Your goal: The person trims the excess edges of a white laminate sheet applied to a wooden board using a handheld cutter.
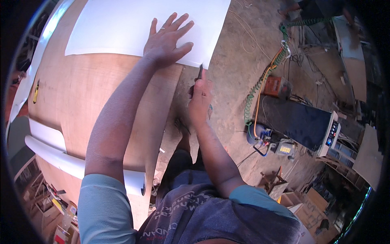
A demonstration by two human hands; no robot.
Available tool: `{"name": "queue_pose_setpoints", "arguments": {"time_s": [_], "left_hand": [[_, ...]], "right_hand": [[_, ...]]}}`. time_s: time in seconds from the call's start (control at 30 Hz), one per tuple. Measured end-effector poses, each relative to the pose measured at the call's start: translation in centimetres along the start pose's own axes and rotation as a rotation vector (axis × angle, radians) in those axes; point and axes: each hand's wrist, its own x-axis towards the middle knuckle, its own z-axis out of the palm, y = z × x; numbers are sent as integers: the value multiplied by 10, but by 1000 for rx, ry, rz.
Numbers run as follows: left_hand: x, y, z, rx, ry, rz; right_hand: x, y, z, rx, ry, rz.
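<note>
My left hand [166, 42] lies with fingers spread on a large white sheet [109, 26], which covers the far end of a plywood tabletop [65, 89] and extends past its right edge. My right hand [201, 93] grips a dark, slim tool [199, 72], probably a cutter, with the index finger along it and its tip at the sheet's near edge, near the right corner. Much of the tool is hidden by my fingers.
A yellow-handled tool [35, 91] and a rolled white sheet [57, 156] lie on the plywood. On the right stand an air compressor [256, 134], green coiled hose [254, 93], orange crate [274, 86] and dark panel [300, 122]. Another person [315, 8] is at top right.
</note>
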Motion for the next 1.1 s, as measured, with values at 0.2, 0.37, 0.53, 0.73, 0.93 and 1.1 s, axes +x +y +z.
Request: {"name": "queue_pose_setpoints", "arguments": {"time_s": [0.2, 0.37, 0.53, 0.73, 0.93, 1.1], "left_hand": [[-1, -1, 0, 1, -15, -14], [0, 1, -1, 12, -24, -16], [2, -2, -1, 30, -33, -12], [2, 0, -3, -8, -38, -22], [0, 2, -5, -9, -39, -27], [0, 2, -5, 8, -40, -28]], "right_hand": [[4, -33, 12, 133, 60, 104], [24, -34, 14, 37, 109, -33], [46, -40, 4, -106, 74, -71], [38, -39, -1, -55, 89, -37], [13, -41, 0, -86, 57, -14], [18, -43, 0, -72, 62, -34]]}}
